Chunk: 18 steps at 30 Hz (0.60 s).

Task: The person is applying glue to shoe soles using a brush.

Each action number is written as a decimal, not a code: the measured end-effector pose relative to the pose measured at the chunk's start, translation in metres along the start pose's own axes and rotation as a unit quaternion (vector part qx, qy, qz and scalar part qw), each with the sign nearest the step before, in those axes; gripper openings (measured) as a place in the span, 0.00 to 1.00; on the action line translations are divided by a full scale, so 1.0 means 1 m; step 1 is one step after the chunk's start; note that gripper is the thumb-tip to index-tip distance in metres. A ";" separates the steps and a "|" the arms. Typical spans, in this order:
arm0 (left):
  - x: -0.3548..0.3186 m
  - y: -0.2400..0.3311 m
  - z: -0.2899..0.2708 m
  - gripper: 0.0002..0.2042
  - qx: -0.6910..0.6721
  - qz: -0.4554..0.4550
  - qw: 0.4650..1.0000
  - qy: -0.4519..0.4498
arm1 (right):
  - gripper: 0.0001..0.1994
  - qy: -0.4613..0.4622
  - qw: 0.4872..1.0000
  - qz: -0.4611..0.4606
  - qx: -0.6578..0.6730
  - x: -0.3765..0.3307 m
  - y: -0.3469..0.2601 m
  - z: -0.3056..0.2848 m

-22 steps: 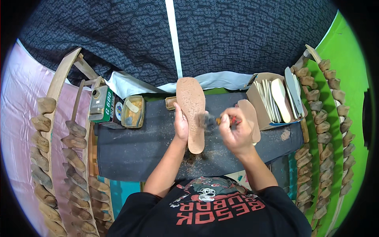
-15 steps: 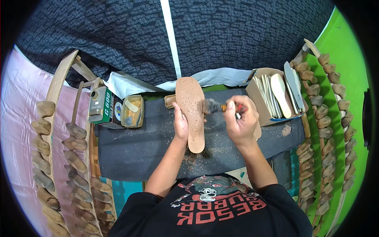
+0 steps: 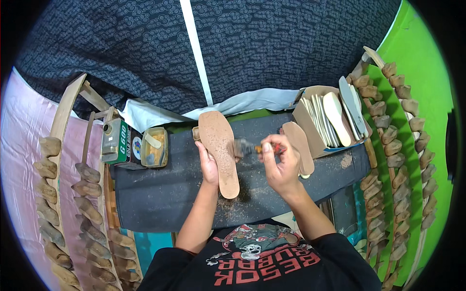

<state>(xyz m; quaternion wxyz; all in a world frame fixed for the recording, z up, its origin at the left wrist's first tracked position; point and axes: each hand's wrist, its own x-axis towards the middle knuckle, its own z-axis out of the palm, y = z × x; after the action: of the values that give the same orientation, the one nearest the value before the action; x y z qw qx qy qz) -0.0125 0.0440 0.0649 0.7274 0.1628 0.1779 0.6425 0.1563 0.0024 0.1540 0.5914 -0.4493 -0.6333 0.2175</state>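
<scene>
A tan, sole-shaped piece (image 3: 217,140) stands over the table, its wide end away from me and its narrow end near me. Dark specks and crumbs dot its face. My left hand (image 3: 208,165) grips it by the left edge, with the thumb showing and most fingers hidden behind. In my closed right hand (image 3: 281,167) is a brush-like tool (image 3: 248,147) with a red handle and a grey head smeared by motion. That head meets the sole's right edge; whether it touches the face I cannot tell. Another brown sole (image 3: 297,140) lies beyond my right hand, over a paler one.
Crumbs litter the dark table cover (image 3: 179,194). A cardboard box (image 3: 310,126) of upright soles stands at the back right. At the back left are a green-and-silver can (image 3: 116,143) and a yellowish tub (image 3: 158,157). Racks of wooden shoe lasts (image 3: 87,186) flank both sides.
The whole view has shifted, so the table sits lower and more leftward. More of the brown sole beside my right hand shows. The brush-like tool is still at the held sole's right edge.
</scene>
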 end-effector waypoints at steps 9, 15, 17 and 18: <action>-0.004 -0.003 -0.027 0.39 0.043 -0.012 0.996 -0.074 | 0.04 -0.070 0.996 0.055 0.011 -0.014 -0.001 -0.009; -0.006 -0.008 -0.032 0.36 0.036 -0.014 0.999 -0.013 | 0.04 -0.054 0.998 0.011 -0.027 -0.022 -0.005 -0.008; -0.008 -0.002 -0.037 0.37 0.039 -0.024 0.998 -0.053 | 0.04 -0.073 0.997 -0.010 -0.029 -0.028 -0.010 -0.010; -0.008 0.000 -0.039 0.38 0.040 -0.030 0.996 -0.074 | 0.03 -0.092 0.995 -0.030 -0.034 -0.030 -0.013 -0.011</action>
<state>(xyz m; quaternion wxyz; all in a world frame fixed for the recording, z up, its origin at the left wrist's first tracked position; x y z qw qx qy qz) -0.0316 0.0361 0.0306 0.7503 0.2333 0.1544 0.5990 0.1594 -0.0312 0.1502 0.5215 -0.4279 -0.7052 0.2185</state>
